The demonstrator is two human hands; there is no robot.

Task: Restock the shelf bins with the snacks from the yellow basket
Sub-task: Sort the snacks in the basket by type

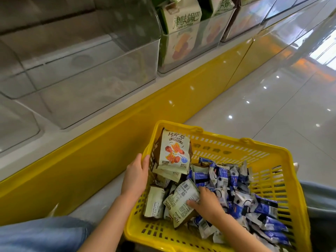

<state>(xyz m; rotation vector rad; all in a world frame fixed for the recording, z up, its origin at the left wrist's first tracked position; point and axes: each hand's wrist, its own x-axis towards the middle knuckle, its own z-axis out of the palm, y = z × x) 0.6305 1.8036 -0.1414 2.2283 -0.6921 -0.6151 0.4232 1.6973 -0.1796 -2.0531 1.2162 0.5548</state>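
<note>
Floor (pixel 272 115): two hands (pixel 135 176) (pixel 206 202) grip one basket (pixel 223 138), one packet (pixel 181 199).

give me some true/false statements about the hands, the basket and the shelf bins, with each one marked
1. The left hand holds the rim of the yellow basket. True.
2. The right hand reaches into a shelf bin. False: it is inside the basket, gripping a cream packet.
3. Blue-and-white packets lie in the basket's right side. True.
4. The clear bin nearest the basket is packed with snacks. False: it looks empty; the green-and-white packs stand in a bin further along.
</note>
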